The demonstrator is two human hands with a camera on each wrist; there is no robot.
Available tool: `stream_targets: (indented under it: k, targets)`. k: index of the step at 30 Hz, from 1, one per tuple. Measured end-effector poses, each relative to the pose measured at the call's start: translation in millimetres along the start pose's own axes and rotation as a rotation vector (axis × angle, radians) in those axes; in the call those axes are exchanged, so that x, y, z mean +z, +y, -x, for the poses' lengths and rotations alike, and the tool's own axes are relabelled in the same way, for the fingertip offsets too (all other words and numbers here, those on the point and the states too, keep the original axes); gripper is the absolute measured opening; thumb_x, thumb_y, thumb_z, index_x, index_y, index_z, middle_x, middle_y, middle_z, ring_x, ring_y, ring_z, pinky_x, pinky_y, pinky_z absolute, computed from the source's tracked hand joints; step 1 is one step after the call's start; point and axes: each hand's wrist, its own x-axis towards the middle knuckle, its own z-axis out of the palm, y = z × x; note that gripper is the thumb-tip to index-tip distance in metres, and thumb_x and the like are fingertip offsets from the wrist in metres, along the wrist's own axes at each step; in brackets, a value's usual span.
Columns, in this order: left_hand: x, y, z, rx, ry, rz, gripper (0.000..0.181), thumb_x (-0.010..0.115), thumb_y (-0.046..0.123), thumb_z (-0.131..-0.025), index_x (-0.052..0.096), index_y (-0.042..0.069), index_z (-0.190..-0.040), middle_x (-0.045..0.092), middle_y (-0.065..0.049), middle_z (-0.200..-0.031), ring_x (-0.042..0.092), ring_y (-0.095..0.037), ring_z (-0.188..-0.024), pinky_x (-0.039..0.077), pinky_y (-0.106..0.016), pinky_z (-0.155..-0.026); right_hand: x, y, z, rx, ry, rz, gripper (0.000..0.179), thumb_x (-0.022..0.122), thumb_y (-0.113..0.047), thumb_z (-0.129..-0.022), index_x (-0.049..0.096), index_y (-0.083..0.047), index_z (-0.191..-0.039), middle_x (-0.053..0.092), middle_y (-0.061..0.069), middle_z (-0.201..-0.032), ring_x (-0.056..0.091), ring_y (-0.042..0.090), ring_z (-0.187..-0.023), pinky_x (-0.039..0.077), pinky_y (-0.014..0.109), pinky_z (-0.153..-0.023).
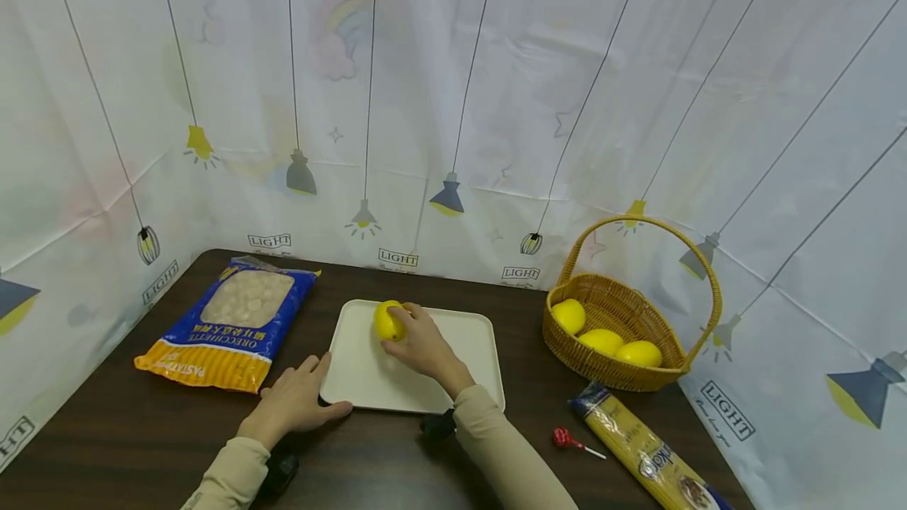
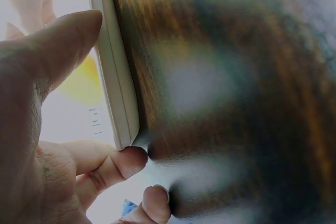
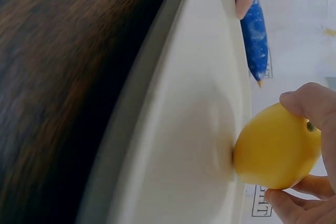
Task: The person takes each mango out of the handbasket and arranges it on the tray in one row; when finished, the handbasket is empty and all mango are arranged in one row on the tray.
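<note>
A yellow lemon (image 1: pixel 389 321) is over the far left part of the white tray (image 1: pixel 368 384). My right hand (image 1: pixel 425 345) grips it, thumb on one side and fingers on the other, as the right wrist view shows. The lemon (image 3: pixel 278 148) appears to touch the tray surface there. My left hand (image 1: pixel 301 396) rests at the tray's near left corner, fingers spread. In the left wrist view, the thumb lies along one tray edge (image 2: pixel 116 77) and a fingertip touches the corner.
A blue and orange pasta bag (image 1: pixel 227 329) lies left of the tray. At the right stands a wicker basket (image 1: pixel 602 352) with a tall handle, holding three lemons (image 1: pixel 601 341). Before it lie a red lollipop (image 1: pixel 562 437) and a long yellow pasta packet (image 1: pixel 641 447). A printed curtain (image 1: pixel 425 101) hangs behind.
</note>
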Motion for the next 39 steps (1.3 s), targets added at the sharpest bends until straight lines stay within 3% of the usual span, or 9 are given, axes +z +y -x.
stream_targets:
  k: [10,18,30,39]
  targets:
    - [2.1,-0.7,-1.5,-0.005,0.002,-0.003,0.105,0.069,0.071,-0.079,0.037,0.008,-0.155,0.046,-0.019,-0.151,0.052,-0.051,-0.125,0.039,-0.084,-0.086,15,-15,-13.7,0.017,-0.063,0.007,0.055,0.072,-0.03,-0.09,0.056,-0.013,-0.14,0.046,0.022,-0.144,0.058,0.032,-0.124,0.053,0.042,-0.103]
    - [3.5,-0.5,-3.0,-0.011,0.0,0.004,0.104,0.07,0.071,-0.078,0.038,0.008,-0.155,0.047,-0.018,-0.151,0.053,-0.048,-0.124,0.039,-0.083,-0.087,24,-18,-21.4,-0.009,-0.048,0.047,0.051,0.073,-0.029,-0.091,0.059,-0.013,-0.137,0.047,0.022,-0.141,0.06,0.032,-0.122,0.056,0.041,-0.1]
    - [0.3,0.1,-1.2,-0.02,-0.01,0.016,0.103,0.071,0.07,-0.079,0.037,0.009,-0.155,0.047,-0.018,-0.151,0.051,-0.049,-0.127,0.037,-0.084,-0.089,31,-24,-32.0,-0.01,-0.074,0.093,0.052,0.071,-0.035,-0.093,0.057,-0.017,-0.141,0.045,0.02,-0.149,0.057,0.031,-0.129,0.053,0.041,-0.105]
    - [2.0,-1.9,-2.2,-0.025,-0.015,0.018,0.105,0.069,0.071,-0.079,0.036,0.009,-0.156,0.045,-0.02,-0.153,0.05,-0.051,-0.128,0.036,-0.084,-0.09,33,-30,-39.7,-0.057,-0.081,0.124,0.052,0.07,-0.034,-0.094,0.057,-0.016,-0.141,0.046,0.023,-0.149,0.058,0.034,-0.129,0.053,0.043,-0.106]
